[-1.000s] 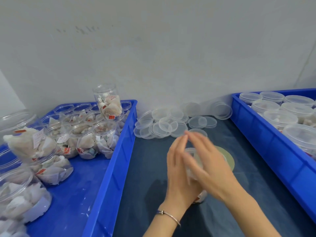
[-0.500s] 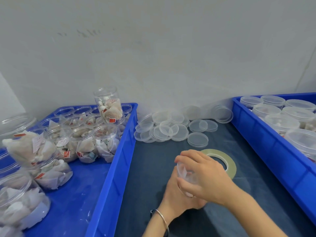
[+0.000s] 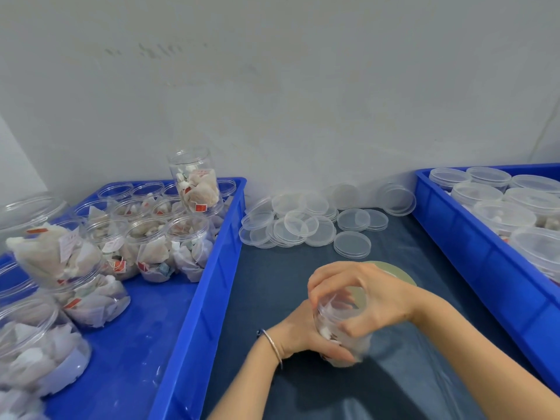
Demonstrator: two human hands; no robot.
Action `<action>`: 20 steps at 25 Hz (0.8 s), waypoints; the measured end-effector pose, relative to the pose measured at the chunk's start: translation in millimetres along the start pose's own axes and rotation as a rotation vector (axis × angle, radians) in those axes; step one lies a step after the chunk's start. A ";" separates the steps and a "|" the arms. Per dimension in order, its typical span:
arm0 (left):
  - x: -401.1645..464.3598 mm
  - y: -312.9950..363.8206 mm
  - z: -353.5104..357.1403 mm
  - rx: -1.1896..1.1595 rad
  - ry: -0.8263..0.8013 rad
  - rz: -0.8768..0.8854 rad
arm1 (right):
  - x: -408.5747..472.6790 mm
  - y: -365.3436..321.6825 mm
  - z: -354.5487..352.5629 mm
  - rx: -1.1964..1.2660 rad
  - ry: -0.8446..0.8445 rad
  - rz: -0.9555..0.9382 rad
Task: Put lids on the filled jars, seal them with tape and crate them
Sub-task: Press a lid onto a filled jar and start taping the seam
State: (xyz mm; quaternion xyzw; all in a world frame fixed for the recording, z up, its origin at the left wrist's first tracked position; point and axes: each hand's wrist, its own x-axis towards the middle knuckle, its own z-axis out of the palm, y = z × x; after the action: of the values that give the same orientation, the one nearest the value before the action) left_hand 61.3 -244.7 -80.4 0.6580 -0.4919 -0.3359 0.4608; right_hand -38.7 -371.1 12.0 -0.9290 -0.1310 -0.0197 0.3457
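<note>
A clear filled jar [image 3: 339,321] stands on the dark table between my hands. My left hand [image 3: 306,334] grips its lower body from the left. From above, my right hand [image 3: 366,298] curls its fingers round the jar's top, where a clear lid seems to sit. Just behind the jar lies a yellowish roll of tape [image 3: 394,272], mostly hidden by my right hand. Loose clear lids [image 3: 351,244] are heaped at the back of the table.
A blue crate [image 3: 209,286] on the left holds several open filled jars [image 3: 188,244]. The blue crate [image 3: 472,247] on the right holds several lidded jars [image 3: 503,215]. A grey wall stands close behind.
My right hand came down from open above the jar to curling round its top. The left hand slid lower on the jar. The view dropped and moved nearer.
</note>
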 end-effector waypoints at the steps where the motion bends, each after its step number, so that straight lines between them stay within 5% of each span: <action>1: -0.5 1.1 -1.7 -0.005 -0.014 -0.011 | 1.1 -0.5 0.5 0.015 -0.009 -0.001; 10: -8.5 2.8 2.8 -0.034 0.033 -0.020 | -0.5 -7.8 2.8 -0.012 -0.057 0.049; 15: -1.6 13.7 22.6 0.495 0.145 0.167 | -20.7 -17.6 58.0 -0.586 0.579 0.279; 18: -8.3 10.4 31.7 0.392 0.380 0.233 | -6.8 -41.6 77.3 -0.651 0.432 0.685; 20: -15.5 -4.9 31.5 0.451 0.315 0.240 | -6.0 -49.1 64.8 -0.739 0.361 0.638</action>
State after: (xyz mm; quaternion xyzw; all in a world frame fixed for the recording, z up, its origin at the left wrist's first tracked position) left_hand 30.3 -238.1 -96.2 0.7249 -0.5506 -0.0550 0.4102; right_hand -60.6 -294.9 -6.7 -0.9645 0.2360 -0.1184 0.0008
